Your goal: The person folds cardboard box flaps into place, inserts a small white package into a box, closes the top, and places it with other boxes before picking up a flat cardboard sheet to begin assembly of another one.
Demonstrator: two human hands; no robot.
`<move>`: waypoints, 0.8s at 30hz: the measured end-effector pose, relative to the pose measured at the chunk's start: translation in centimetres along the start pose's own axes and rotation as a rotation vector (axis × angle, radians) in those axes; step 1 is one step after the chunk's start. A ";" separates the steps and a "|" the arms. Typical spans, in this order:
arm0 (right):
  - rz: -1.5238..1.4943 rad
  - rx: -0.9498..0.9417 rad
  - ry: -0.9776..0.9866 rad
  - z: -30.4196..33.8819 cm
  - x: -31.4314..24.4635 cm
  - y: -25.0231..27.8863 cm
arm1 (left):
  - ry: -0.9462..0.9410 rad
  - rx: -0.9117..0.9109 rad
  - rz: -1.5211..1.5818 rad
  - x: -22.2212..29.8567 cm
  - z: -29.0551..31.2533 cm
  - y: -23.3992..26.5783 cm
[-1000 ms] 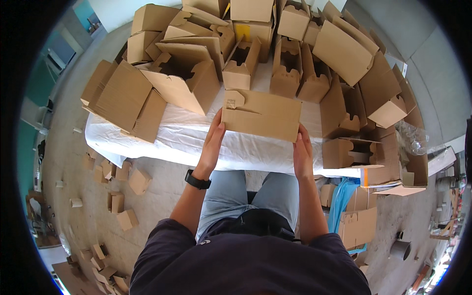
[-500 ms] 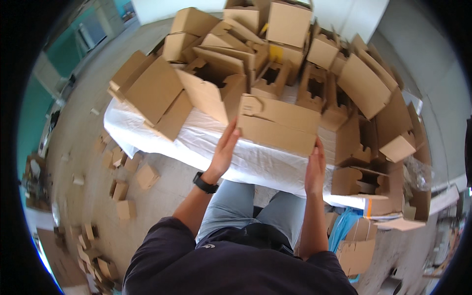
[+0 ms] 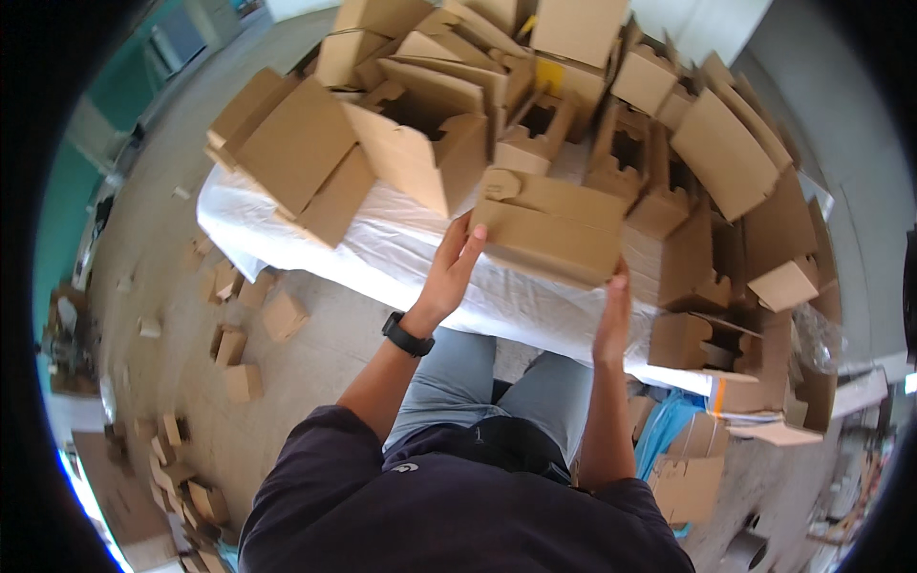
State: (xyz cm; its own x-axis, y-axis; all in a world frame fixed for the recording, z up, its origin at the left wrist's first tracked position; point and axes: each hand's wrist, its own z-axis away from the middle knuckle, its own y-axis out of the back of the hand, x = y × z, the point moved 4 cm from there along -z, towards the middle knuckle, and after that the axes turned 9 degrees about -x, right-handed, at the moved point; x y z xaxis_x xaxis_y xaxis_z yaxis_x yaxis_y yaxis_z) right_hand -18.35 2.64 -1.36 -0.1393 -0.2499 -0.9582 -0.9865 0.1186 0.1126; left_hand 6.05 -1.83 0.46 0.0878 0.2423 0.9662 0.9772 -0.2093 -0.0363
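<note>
Between my two hands is a brown cardboard box (image 3: pixel 554 224), its top closed and a rounded tab showing at its left end. My left hand (image 3: pixel 453 272) grips the box's left end, thumb on the near top edge. At the right end my right hand (image 3: pixel 614 315) presses against the near corner, most of its fingers hidden behind the box. The box is over a table covered by a white cloth (image 3: pixel 401 272). Just beyond it stand several open cardboard boxes with notched edges, among them an open box (image 3: pixel 535 134) and a taller one with a raised flap (image 3: pixel 396 143).
A large cardboard box (image 3: pixel 296 153) sits at the table's left end. Open boxes (image 3: pixel 707 346) crowd the right side, near clear plastic wrap (image 3: pixel 817 339). Blue plastic (image 3: pixel 669 430) and a carton (image 3: pixel 686 487) are below the table's right end. Small cardboard pieces (image 3: pixel 244 382) litter the floor at left.
The held box has tilted, so more of its near side shows, and it has shifted slightly right. Both hands have stayed on it. The whole view has shifted a little.
</note>
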 end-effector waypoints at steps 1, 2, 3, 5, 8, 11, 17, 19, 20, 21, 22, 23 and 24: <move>-0.012 0.011 -0.038 0.1 0.3 -0.1 | 0.019 -0.016 -0.015 -1.2 -0.1 0.0; -0.030 0.021 -0.073 0.0 0.6 -0.2 | 0.034 -0.031 -0.037 -2.6 -0.2 -0.1; -0.049 0.030 -0.107 -0.1 0.8 -0.3 | 0.048 -0.043 -0.059 -3.7 -0.4 -0.3; -0.092 0.041 -0.189 0.2 1.4 -0.4 | 0.021 -0.051 -0.020 -3.7 -0.7 -1.2; -0.103 0.020 -0.234 -0.1 0.8 -0.2 | 0.037 -0.056 0.016 -3.3 -0.6 -1.5; -0.182 0.036 -0.215 0.3 1.4 -0.2 | 0.048 -0.073 0.068 -3.0 -0.6 -1.8; -0.185 -0.035 -0.078 -0.5 -1.8 -0.8 | 0.021 -0.076 0.188 0.0 -0.2 -1.3; -0.044 -0.060 0.117 -0.4 -2.1 -0.7 | -0.036 -0.044 0.286 0.4 -0.4 -0.9; 0.021 -0.081 0.218 -0.6 -2.7 -1.1 | -0.034 -0.030 0.396 0.7 -0.7 -1.0; 0.126 -0.086 0.295 -0.7 -3.6 -1.5 | -0.036 -0.016 0.506 1.0 -1.2 -1.1; 0.228 -0.091 0.365 -0.6 -5.8 -2.2 | -0.032 0.001 0.617 1.2 -1.5 -1.0; 0.328 -0.089 0.429 -0.3 -7.5 -2.8 | -0.049 -0.030 0.652 1.0 -1.9 -0.7; 0.430 -0.129 0.475 0.0 -8.3 -3.4 | -0.044 -0.008 0.723 0.9 -2.0 -0.1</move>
State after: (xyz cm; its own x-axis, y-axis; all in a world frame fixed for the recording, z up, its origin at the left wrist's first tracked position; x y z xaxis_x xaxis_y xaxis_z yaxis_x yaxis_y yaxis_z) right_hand -13.80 4.35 6.23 -0.5174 -0.6069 -0.6033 -0.8326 0.1941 0.5188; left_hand 5.61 -3.49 1.81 0.7196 0.0785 0.6899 0.6703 -0.3382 -0.6606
